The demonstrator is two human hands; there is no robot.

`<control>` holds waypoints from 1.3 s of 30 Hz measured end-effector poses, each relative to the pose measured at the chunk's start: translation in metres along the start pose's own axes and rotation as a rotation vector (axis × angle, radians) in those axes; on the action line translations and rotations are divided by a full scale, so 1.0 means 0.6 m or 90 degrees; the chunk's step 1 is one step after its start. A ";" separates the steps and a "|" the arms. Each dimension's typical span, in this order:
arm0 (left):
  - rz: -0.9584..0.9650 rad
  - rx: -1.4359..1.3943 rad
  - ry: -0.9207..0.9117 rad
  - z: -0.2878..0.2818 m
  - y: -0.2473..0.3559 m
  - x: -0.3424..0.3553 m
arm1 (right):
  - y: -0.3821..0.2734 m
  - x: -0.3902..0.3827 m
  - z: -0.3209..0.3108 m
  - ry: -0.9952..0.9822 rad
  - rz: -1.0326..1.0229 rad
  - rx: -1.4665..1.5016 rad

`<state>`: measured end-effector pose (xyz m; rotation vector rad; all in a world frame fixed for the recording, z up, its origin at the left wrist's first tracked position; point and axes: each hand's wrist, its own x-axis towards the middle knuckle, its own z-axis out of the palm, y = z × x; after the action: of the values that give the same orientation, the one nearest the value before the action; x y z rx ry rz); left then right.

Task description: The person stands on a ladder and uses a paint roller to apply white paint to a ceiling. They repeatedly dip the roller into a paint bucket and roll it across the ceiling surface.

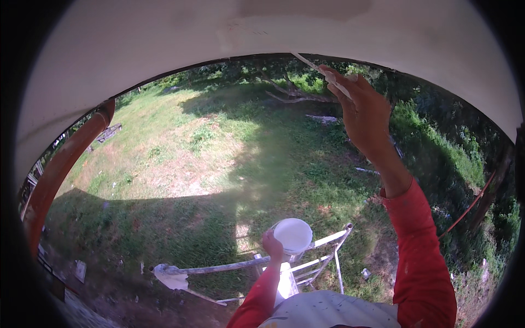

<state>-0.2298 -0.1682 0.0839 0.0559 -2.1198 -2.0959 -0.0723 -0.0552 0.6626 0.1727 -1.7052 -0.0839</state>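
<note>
Raised at the upper right, my right hand (363, 112) is closed around a thin, pale putty knife (317, 68), seen almost edge-on. The knife's far end meets the edge of the whitish overhead panel (164, 41). Low in the middle, my left hand (272, 245) grips a white bucket (293, 234) by its left side, with the fingers partly hidden. The bucket's inside looks white; how full it is I cannot tell. It is held close to the rail of a metal scaffold (219, 268).
A pale cloth-like piece (172, 277) hangs on the rail's left end. At the left a reddish-brown post (65, 164) rises to the panel. Grass (180, 175) lies far below, with a fallen branch (303, 97) and bushes beyond. A thin red pole (470, 210) slants at the right.
</note>
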 end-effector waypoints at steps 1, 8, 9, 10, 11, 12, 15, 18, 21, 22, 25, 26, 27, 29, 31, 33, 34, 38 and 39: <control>0.006 -0.013 0.006 0.001 -0.009 0.001 | 0.009 -0.008 -0.011 0.000 0.024 0.014; 0.078 -0.012 0.008 0.004 -0.017 0.000 | 0.129 -0.083 -0.095 0.001 0.163 -0.003; 0.017 -0.060 -0.005 0.002 -0.010 -0.002 | 0.149 -0.094 -0.107 -0.002 0.190 0.001; 0.015 -0.049 -0.008 0.000 -0.003 -0.003 | 0.168 -0.103 -0.119 -0.007 0.221 0.010; 0.013 -0.038 -0.011 -0.003 0.004 -0.004 | 0.186 -0.112 -0.132 0.001 0.223 -0.001; 0.010 -0.026 -0.013 -0.004 0.010 -0.006 | 0.203 -0.120 -0.145 0.007 0.229 -0.008; 0.012 -0.045 -0.001 -0.004 0.019 -0.007 | 0.246 -0.141 -0.184 0.008 0.271 -0.028; 0.021 0.026 0.001 -0.003 0.015 -0.002 | 0.273 -0.157 -0.212 0.001 0.305 -0.056; 0.047 0.019 -0.001 -0.001 0.008 0.002 | 0.275 -0.157 -0.223 0.003 0.270 -0.084; 0.041 0.021 0.004 -0.001 0.006 0.003 | 0.269 -0.153 -0.219 0.010 0.238 -0.078; 0.022 0.022 0.011 -0.001 0.008 0.002 | 0.232 -0.129 -0.197 0.012 0.178 -0.065; 0.012 0.017 0.005 -0.001 0.010 0.001 | 0.215 -0.119 -0.183 0.010 0.168 -0.044; 0.002 0.013 0.000 -0.001 0.012 0.000 | 0.198 -0.108 -0.167 0.010 0.137 -0.050; 0.011 -0.014 0.003 -0.001 0.014 -0.003 | 0.168 -0.089 -0.136 0.006 0.092 -0.032; 0.021 -0.023 0.004 0.000 0.012 -0.004 | 0.147 -0.079 -0.110 0.011 0.067 -0.009; 0.030 -0.016 0.004 0.001 0.006 -0.001 | 0.143 -0.073 -0.101 0.008 0.071 -0.006; 0.039 -0.009 0.006 0.001 0.002 0.001 | 0.147 -0.075 -0.105 0.004 0.084 -0.014; 0.048 -0.011 0.005 0.005 -0.013 0.007 | 0.180 -0.097 -0.146 0.010 0.148 -0.044; 0.037 -0.023 0.000 0.004 -0.014 0.008 | 0.189 -0.105 -0.160 0.021 0.156 -0.047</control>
<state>-0.2357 -0.1665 0.0759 -0.0094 -2.0579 -2.0999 0.0237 0.0708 0.6324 -0.0891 -1.6747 0.0382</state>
